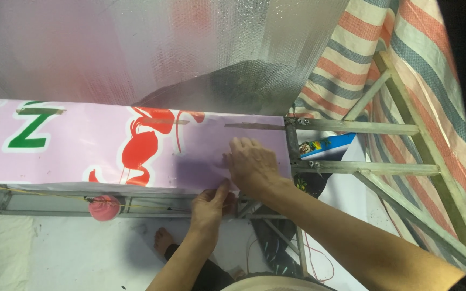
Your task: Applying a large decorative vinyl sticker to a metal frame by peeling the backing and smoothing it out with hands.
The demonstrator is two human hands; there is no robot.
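A long pink banner sheet with a red figure and green and white lettering lies stretched over a metal frame. My right hand presses flat on the banner near its right end, fingers spread. My left hand is below the banner's lower edge, its fingers pinching that edge where it folds under the frame. Whether the left hand also holds a small tool is hidden by the fingers.
A metal angle-iron frame runs to the right, with a striped tarpaulin behind it. Silver bubble insulation hangs above. A pink-red ball of string hangs under the banner. My bare foot stands on the white floor.
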